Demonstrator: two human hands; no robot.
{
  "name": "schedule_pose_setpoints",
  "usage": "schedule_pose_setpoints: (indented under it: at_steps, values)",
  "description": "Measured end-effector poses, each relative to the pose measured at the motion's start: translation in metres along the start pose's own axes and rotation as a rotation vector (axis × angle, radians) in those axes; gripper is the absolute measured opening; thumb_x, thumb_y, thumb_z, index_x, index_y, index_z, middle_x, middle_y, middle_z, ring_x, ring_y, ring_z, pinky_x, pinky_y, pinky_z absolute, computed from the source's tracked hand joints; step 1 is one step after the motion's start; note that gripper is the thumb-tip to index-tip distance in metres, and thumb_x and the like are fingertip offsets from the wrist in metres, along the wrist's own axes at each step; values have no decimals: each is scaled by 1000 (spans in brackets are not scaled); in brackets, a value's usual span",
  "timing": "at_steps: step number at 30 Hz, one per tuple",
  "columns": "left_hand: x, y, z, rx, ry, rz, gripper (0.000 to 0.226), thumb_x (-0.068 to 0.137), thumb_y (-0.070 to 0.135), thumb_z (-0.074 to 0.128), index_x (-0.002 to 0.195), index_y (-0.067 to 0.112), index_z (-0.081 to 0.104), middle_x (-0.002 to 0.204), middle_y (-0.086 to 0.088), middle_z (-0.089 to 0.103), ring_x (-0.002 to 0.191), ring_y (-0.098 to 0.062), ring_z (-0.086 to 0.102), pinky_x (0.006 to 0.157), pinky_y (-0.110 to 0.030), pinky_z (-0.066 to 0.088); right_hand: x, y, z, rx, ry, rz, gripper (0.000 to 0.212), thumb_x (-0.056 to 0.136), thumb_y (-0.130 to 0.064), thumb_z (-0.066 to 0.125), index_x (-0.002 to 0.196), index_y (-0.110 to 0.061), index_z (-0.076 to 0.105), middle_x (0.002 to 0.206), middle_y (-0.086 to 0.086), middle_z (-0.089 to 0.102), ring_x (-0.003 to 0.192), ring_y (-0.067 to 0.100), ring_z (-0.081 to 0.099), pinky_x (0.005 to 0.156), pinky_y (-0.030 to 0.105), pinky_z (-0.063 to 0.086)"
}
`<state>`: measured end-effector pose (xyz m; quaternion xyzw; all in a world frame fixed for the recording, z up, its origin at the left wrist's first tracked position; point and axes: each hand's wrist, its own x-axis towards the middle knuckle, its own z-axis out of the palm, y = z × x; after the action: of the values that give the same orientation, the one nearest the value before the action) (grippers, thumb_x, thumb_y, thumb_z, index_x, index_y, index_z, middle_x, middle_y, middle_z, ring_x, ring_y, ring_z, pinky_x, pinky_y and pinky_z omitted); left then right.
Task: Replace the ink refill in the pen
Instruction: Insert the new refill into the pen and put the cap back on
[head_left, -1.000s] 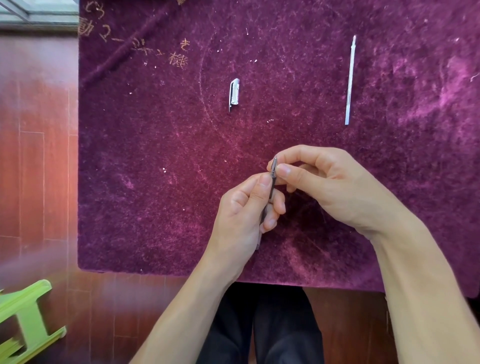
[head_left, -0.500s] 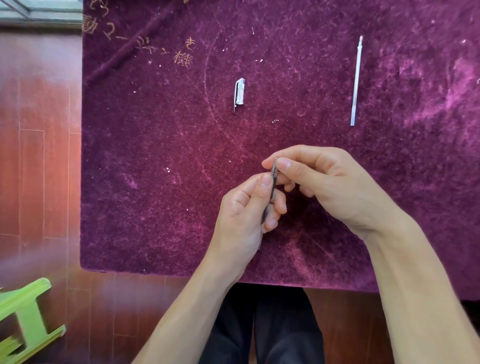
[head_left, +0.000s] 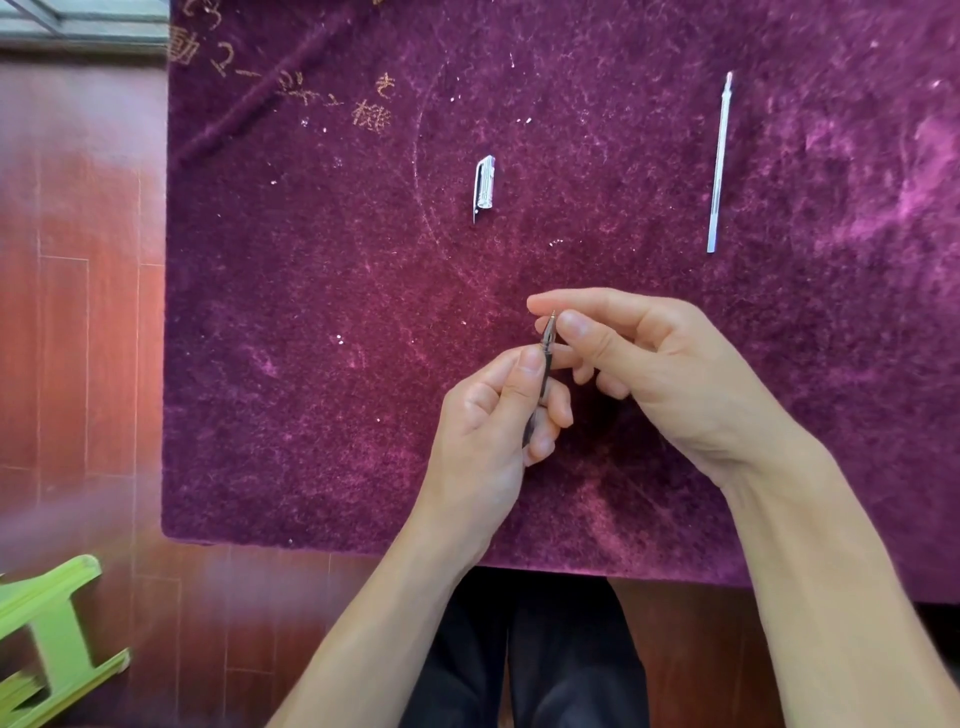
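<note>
A dark slim pen (head_left: 543, 382) stands nearly upright over the purple velvet cloth (head_left: 322, 332), tip pointing away from me. My left hand (head_left: 493, 421) grips its barrel between thumb and fingers. My right hand (head_left: 639, 364) pinches the metal tip cone with thumb and forefinger. Much of the barrel is hidden inside my left fist. A clear pen cap (head_left: 484, 184) with a clip lies further back on the cloth. A thin pale ink refill (head_left: 719, 161) lies lengthwise at the back right, untouched.
The cloth ends at a front edge near my lap and a left edge, with reddish wooden floor (head_left: 78, 364) beyond. A green plastic stool (head_left: 47, 649) stands at the lower left. Gold embroidered characters (head_left: 363, 111) mark the cloth's far left.
My right thumb and forefinger have shifted slightly on the pen tip, as if turning it. The view drifted a little; cap and refill have not moved on the cloth.
</note>
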<state>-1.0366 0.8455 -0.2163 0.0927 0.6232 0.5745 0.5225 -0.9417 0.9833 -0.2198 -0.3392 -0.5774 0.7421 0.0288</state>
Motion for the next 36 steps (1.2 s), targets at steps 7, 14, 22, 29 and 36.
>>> schedule_pose_setpoints:
  at_steps: [7, 14, 22, 29, 36]
  values:
    - [0, -2, -2, 43, 8, 1, 44, 109, 35, 40, 81, 13, 66, 53, 11, 54, 50, -7, 43, 46, -11, 40, 3, 5, 3, -62, 20, 22, 10, 99, -26, 71, 100, -27, 82, 79, -15, 78, 70, -5, 62, 65, 7, 49]
    - [2, -4, -3, 32, 1, 16, 40, 109, 35, 40, 85, 20, 68, 56, 10, 56, 52, -8, 43, 53, -15, 41, 5, 7, 7, -19, 26, 51, 24, 90, -45, 69, 105, -30, 81, 82, -15, 78, 74, -6, 65, 67, 10, 51]
    - [5, -5, -3, 38, 18, 18, 44, 108, 36, 41, 85, 10, 68, 54, 11, 55, 51, -7, 44, 50, -13, 40, 6, 7, 4, -42, 27, 24, 17, 104, -20, 67, 101, -26, 82, 78, -16, 79, 71, -9, 65, 64, 6, 48]
    - [7, -4, -5, 57, 68, 30, 48, 107, 37, 44, 87, 2, 70, 50, 0, 45, 48, -7, 41, 48, -9, 39, 12, 9, 8, -13, 87, 46, 11, 99, -26, 73, 96, -20, 81, 75, -9, 77, 68, -7, 64, 66, 7, 50]
    - [11, -2, -8, 80, 125, 91, 40, 107, 25, 48, 82, 2, 69, 50, 1, 40, 48, -20, 32, 50, -38, 35, 20, 6, 15, -19, 110, 39, 12, 101, -22, 73, 95, -12, 77, 85, -3, 77, 77, 2, 71, 72, 16, 54]
